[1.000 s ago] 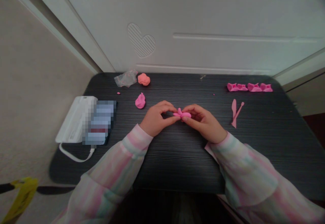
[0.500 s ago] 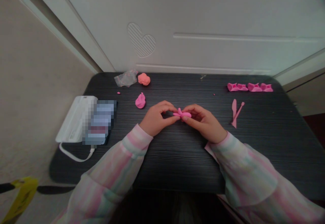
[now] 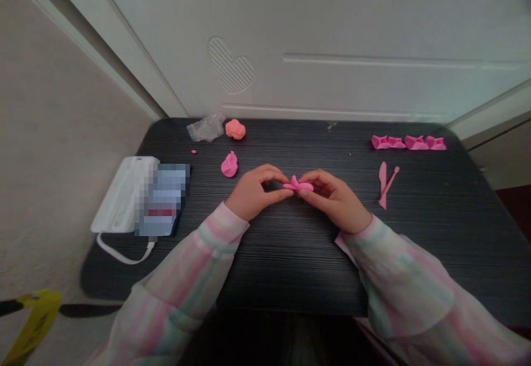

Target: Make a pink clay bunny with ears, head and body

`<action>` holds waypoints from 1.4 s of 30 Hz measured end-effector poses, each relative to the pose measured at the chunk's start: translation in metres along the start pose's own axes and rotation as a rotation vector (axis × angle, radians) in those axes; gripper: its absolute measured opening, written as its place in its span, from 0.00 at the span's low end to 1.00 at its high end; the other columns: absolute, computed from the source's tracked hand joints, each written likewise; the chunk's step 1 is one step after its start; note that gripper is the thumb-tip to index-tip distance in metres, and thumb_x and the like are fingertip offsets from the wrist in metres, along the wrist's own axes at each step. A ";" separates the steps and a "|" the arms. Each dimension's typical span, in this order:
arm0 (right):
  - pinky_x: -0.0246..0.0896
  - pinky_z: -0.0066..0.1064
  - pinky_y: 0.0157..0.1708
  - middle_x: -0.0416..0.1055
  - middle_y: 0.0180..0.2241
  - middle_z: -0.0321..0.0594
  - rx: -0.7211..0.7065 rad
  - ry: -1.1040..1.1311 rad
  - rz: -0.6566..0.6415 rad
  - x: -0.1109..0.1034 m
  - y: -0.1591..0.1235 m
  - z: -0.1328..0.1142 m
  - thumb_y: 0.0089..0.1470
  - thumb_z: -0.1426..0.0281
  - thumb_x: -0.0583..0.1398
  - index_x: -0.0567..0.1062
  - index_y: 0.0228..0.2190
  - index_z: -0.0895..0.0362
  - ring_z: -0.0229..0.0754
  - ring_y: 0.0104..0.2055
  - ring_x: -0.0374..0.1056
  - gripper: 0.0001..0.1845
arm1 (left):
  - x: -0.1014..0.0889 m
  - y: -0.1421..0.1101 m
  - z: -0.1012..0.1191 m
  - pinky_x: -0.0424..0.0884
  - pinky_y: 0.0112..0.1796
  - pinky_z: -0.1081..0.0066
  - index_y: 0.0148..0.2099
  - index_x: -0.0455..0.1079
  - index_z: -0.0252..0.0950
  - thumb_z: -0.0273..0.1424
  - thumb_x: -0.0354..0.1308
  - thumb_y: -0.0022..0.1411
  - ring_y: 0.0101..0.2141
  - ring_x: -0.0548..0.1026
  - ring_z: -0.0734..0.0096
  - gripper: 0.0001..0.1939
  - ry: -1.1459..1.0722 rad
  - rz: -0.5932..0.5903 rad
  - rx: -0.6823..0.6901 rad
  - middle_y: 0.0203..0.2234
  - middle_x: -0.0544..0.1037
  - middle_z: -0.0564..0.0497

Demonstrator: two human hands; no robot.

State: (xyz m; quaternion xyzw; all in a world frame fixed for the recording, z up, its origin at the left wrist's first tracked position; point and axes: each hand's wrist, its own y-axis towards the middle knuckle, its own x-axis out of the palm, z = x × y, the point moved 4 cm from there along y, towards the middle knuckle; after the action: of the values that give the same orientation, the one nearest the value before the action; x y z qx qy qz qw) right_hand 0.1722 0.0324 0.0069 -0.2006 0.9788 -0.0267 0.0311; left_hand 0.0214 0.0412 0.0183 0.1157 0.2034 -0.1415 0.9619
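Note:
Between my two hands, over the middle of the dark table (image 3: 282, 255), is a small piece of pink modelling clay (image 3: 305, 187) with several lobes. My left hand (image 3: 256, 190) pinches its left tip between thumb and fingers. On the other side my right hand (image 3: 335, 200) grips the rounded right lobe with thumb and forefinger. One short lobe sticks up between the fingertips. A larger pink clay lump (image 3: 229, 165) lies just beyond my left hand, and an orange clay lump (image 3: 235, 129) sits farther back.
Pink clay tools (image 3: 382, 181) lie crossed at right, below a row of pink moulds (image 3: 415, 143). A crumpled clear wrapper (image 3: 206, 128) is at the back left. At far left, a white power bank (image 3: 120, 197) and a phone (image 3: 164, 200) are joined by a cable (image 3: 124, 256).
Hardly anything differs. My left hand has shifted very slightly left, and both hands keep their pinch on the pink clay.

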 end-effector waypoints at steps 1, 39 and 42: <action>0.61 0.30 0.37 0.70 0.32 0.36 0.003 0.007 0.004 0.000 0.000 0.000 0.46 0.67 0.60 0.69 0.31 0.55 0.36 0.35 0.66 0.08 | 0.000 0.000 0.000 0.64 0.30 0.72 0.31 0.73 0.34 0.31 0.61 0.46 0.31 0.70 0.74 0.08 0.001 0.002 -0.001 0.29 0.74 0.49; 0.60 0.24 0.27 0.71 0.25 0.33 0.111 0.180 -0.044 0.000 0.002 0.005 0.48 0.70 0.59 0.71 0.31 0.57 0.29 0.25 0.65 0.06 | -0.002 -0.004 0.009 0.66 0.35 0.71 0.29 0.71 0.35 0.32 0.61 0.48 0.33 0.69 0.73 0.07 0.178 0.125 0.273 0.28 0.71 0.51; 0.60 0.24 0.28 0.71 0.25 0.33 0.110 0.192 -0.046 0.001 0.002 0.004 0.48 0.70 0.59 0.71 0.31 0.58 0.30 0.25 0.65 0.06 | -0.002 -0.004 0.009 0.65 0.35 0.71 0.28 0.71 0.34 0.33 0.61 0.48 0.32 0.69 0.74 0.06 0.152 0.125 0.271 0.27 0.71 0.51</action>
State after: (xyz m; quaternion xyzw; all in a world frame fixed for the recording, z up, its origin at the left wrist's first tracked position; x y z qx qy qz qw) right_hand 0.1712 0.0336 0.0031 -0.2175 0.9695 -0.1001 -0.0524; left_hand 0.0219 0.0357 0.0267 0.2674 0.2471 -0.0983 0.9262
